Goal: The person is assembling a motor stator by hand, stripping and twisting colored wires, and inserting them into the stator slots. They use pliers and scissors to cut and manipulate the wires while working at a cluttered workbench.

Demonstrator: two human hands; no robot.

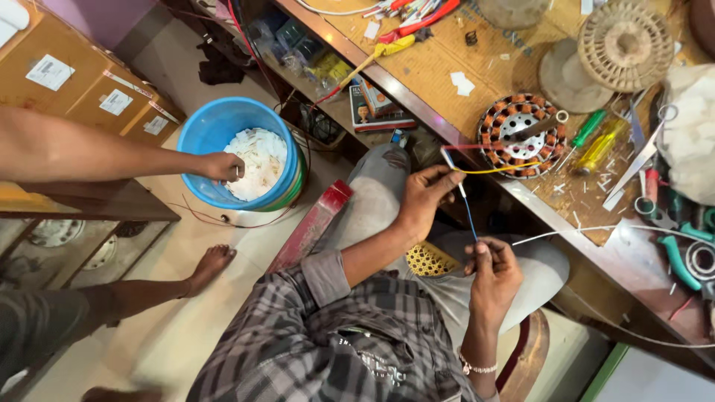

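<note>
While the left hand (423,195) and right hand (491,272) pinch a blue wire (468,216), the wound stator (521,135) (coils done, seemingly) awaits lead finishing.

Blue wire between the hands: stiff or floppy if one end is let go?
Probably semi-stiff: the blue wire runs straight between left hand and right hand without sagging. Thin, so likely light and easily bent. Its smooth sleeve may slip in a loose pinch.

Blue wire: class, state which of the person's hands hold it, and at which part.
Both: the left hand pinches the blue wire at its upper end, the right hand at its lower end.
</note>
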